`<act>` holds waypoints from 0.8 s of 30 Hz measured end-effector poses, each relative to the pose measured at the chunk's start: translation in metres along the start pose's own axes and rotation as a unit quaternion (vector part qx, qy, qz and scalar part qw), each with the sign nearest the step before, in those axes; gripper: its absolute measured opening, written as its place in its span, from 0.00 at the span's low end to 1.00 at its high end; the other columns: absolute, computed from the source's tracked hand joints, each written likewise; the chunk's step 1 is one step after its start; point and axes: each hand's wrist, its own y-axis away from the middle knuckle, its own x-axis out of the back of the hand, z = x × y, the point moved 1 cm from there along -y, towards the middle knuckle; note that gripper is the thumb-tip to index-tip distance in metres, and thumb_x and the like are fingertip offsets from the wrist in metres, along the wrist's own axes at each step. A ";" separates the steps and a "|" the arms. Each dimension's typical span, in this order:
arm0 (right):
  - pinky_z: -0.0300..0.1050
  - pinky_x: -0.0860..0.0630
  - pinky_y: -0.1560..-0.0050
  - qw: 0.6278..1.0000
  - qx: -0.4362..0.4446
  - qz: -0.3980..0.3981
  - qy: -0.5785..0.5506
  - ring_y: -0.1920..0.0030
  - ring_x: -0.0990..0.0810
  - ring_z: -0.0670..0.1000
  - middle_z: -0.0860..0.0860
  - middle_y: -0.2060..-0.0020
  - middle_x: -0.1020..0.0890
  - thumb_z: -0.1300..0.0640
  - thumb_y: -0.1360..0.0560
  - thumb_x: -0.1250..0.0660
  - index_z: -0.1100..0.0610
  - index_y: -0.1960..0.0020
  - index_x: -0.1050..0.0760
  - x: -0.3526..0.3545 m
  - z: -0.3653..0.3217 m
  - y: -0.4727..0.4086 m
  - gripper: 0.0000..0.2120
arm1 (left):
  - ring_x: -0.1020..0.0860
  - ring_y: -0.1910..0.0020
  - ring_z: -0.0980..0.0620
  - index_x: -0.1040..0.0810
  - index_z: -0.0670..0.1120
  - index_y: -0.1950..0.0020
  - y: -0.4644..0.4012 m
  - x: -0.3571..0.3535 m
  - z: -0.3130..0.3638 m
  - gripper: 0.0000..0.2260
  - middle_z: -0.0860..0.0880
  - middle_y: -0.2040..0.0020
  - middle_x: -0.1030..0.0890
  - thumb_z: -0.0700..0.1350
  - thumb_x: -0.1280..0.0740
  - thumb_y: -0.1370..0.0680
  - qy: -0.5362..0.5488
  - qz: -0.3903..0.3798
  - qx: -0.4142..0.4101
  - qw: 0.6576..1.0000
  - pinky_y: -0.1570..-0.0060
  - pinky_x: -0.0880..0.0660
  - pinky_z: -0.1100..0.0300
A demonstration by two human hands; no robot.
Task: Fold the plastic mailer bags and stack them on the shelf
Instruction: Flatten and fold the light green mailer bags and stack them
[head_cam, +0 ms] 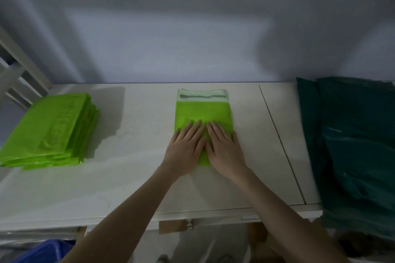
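Note:
A lime-green mailer bag (pixel 203 111) lies flat in the middle of the white shelf (pixel 136 177), its pale adhesive strip at the far end. My left hand (pixel 186 147) and my right hand (pixel 224 147) rest side by side, palms down and fingers spread, on the near half of the bag. Neither hand grips anything. A stack of several folded lime-green bags (pixel 49 132) sits at the left end of the shelf.
A heap of dark green plastic bags (pixel 354 149) covers the right end and hangs over the front edge. A grey wall stands close behind. A white frame (pixel 19 74) rises at the far left. Below the front edge are a blue bin (pixel 49 252) and cardboard (pixel 175 225).

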 end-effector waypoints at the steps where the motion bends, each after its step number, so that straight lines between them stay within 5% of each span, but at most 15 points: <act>1: 0.58 0.44 0.29 1.000 0.005 -0.014 -0.004 0.25 0.44 0.49 0.50 0.24 0.42 0.42 0.27 0.65 0.56 0.24 0.44 -0.002 0.001 0.002 0.36 | 0.48 0.24 0.50 0.43 0.51 0.24 0.002 -0.001 0.000 0.30 0.53 0.23 0.44 0.58 0.63 0.23 0.011 -0.005 0.004 1.000 0.28 0.48 0.51; 3: 0.57 0.49 0.27 1.000 0.008 -0.001 -0.004 0.24 0.51 0.48 0.49 0.23 0.47 0.41 0.28 0.68 0.55 0.23 0.49 -0.005 0.002 0.003 0.37 | 0.53 0.23 0.52 0.48 0.51 0.23 0.003 -0.002 0.001 0.31 0.54 0.23 0.50 0.59 0.65 0.24 0.030 -0.004 0.019 0.999 0.27 0.53 0.52; 8: 0.58 0.45 0.28 1.000 0.003 0.017 0.004 0.24 0.47 0.51 0.51 0.24 0.43 0.42 0.26 0.64 0.56 0.24 0.45 -0.009 0.003 0.002 0.35 | 0.55 0.23 0.53 0.51 0.52 0.23 0.004 -0.004 0.000 0.34 0.54 0.22 0.52 0.63 0.71 0.25 0.020 0.005 0.021 1.000 0.26 0.55 0.54; 14: 0.56 0.48 0.27 1.000 0.010 -0.013 0.020 0.23 0.52 0.50 0.51 0.23 0.49 0.41 0.26 0.67 0.55 0.23 0.52 -0.004 0.002 0.002 0.35 | 0.59 0.23 0.49 0.56 0.50 0.23 0.002 -0.005 0.000 0.33 0.49 0.22 0.57 0.62 0.66 0.26 0.042 -0.009 0.033 0.999 0.25 0.56 0.52; 18: 0.53 0.53 0.26 0.998 0.006 -0.053 -0.016 0.23 0.58 0.49 0.51 0.23 0.55 0.46 0.19 0.52 0.53 0.23 0.58 0.001 0.007 0.000 0.29 | 0.58 0.23 0.50 0.59 0.48 0.23 0.005 -0.001 -0.005 0.38 0.47 0.22 0.57 0.67 0.67 0.30 0.026 -0.012 0.072 0.997 0.26 0.58 0.53; 24: 0.54 0.55 0.26 0.997 -0.018 -0.059 -0.050 0.23 0.57 0.50 0.52 0.23 0.55 0.41 0.20 0.49 0.54 0.23 0.54 0.008 0.007 -0.001 0.31 | 0.59 0.24 0.53 0.56 0.46 0.22 0.014 0.007 -0.025 0.44 0.49 0.22 0.58 0.69 0.72 0.33 0.027 -0.035 0.083 0.996 0.27 0.60 0.50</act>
